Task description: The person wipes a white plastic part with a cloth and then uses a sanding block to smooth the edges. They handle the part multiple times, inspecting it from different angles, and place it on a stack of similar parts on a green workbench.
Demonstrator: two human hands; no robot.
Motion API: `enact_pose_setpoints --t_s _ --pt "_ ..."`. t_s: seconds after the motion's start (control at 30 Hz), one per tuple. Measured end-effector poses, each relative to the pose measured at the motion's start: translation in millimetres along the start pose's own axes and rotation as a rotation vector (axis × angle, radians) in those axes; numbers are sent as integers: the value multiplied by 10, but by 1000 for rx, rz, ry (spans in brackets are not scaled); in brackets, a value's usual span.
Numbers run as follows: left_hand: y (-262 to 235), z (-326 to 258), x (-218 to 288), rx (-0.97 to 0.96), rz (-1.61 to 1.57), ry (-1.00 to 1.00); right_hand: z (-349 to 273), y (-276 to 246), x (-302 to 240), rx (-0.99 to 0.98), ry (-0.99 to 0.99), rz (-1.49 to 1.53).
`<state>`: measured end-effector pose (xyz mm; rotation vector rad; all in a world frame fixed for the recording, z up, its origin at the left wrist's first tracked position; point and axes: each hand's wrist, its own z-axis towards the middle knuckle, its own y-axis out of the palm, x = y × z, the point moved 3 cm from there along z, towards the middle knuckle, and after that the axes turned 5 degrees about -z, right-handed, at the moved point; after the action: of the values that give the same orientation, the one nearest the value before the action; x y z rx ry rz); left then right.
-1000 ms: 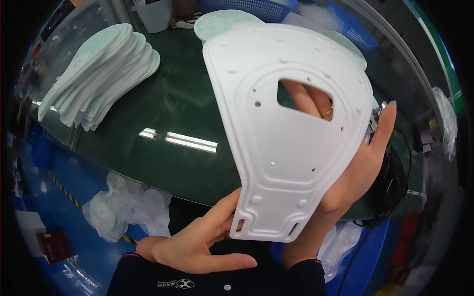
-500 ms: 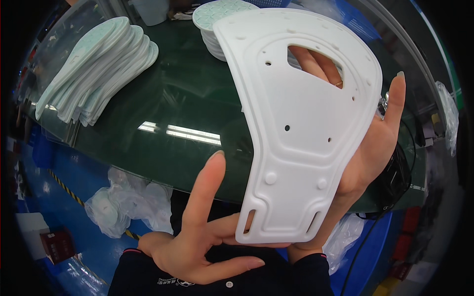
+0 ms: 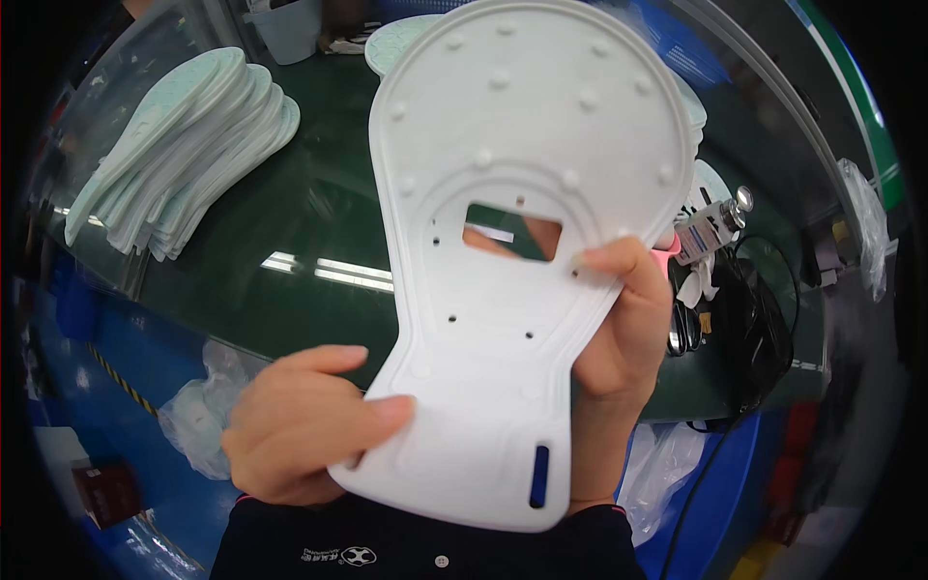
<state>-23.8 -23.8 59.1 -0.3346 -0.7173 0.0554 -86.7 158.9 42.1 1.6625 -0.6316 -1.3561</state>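
Note:
A white moulded plastic panel [image 3: 483, 358], wide and round at the top and narrower at the bottom, is held up before me. Raised bumps dot its round part; a rectangular opening, small holes and a visible slot pass through it. My right hand [image 3: 628, 329] grips its right edge, thumb on the face and fingers mostly hidden behind. At the lower left corner, my left hand [image 3: 295, 420] pinches the panel, thumb lying over the face. Left on the table lies a fanned stack of similar panels [image 3: 188, 159] with pale green faces.
The dark green glossy table [image 3: 329, 174] carries more pale green panels [image 3: 391, 43] behind the held one. A pump-top bottle [image 3: 710, 232], pink-handled scissors [image 3: 667, 253] and a black bag [image 3: 759, 333] sit at right. Plastic bags [image 3: 198, 425] lie below left.
The panel has turned to face me more fully and come lower and left. My left hand went from spread fingers to gripping its lower corner; my right thumb now presses on its face.

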Motion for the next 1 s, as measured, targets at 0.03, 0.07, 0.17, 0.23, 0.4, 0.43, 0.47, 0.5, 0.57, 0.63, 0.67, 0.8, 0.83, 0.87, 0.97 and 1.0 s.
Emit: enact_pose_setpoints --t_s 0.03,0.07,0.17,0.23,0.4,0.43,0.47,0.5,0.57,0.63,0.67,0.8,0.83,0.87,0.97,1.0 --pt "-88 3 43 107 151 8 -29 -48 75 32 1 -20" --pt "-139 -16 21 212 280 18 -78 -128 151 79 -11 -50" --pt "-163 119 -203 310 63 -38 -233 -291 330 185 -31 -137" --pt "-97 153 -350 270 -123 -45 -337 -463 410 151 -62 -229" --pt "-4 150 -352 119 -216 -25 -391 -510 506 188 46 -178" --pt "-13 136 -334 94 -171 -3 -385 -442 479 200 37 -214" --pt "-18 127 -315 67 -126 19 -383 -409 465 212 28 -249" --pt "-18 133 -281 94 -58 73 -374 -509 400 62 -105 -406" --pt "-32 103 -236 83 30 97 -356 -439 270 159 -302 -559" --pt "-43 90 -201 64 61 116 -376 -310 171 177 -535 -738" --pt "-49 92 -168 58 56 106 -388 -258 144 149 -632 -835" --pt "-141 93 -100 -126 61 158 -445 55 128 -52 -818 -1303" --pt "-155 92 -90 -161 31 142 -449 142 141 -62 -837 -1389" --pt "-145 88 -90 -129 28 174 -452 228 152 -73 -858 -1473" --pt "-109 61 -119 -50 -12 256 -423 220 158 -78 -858 -1479" --pt "-113 57 -145 -37 -53 275 -417 208 177 -53 -869 -1449"
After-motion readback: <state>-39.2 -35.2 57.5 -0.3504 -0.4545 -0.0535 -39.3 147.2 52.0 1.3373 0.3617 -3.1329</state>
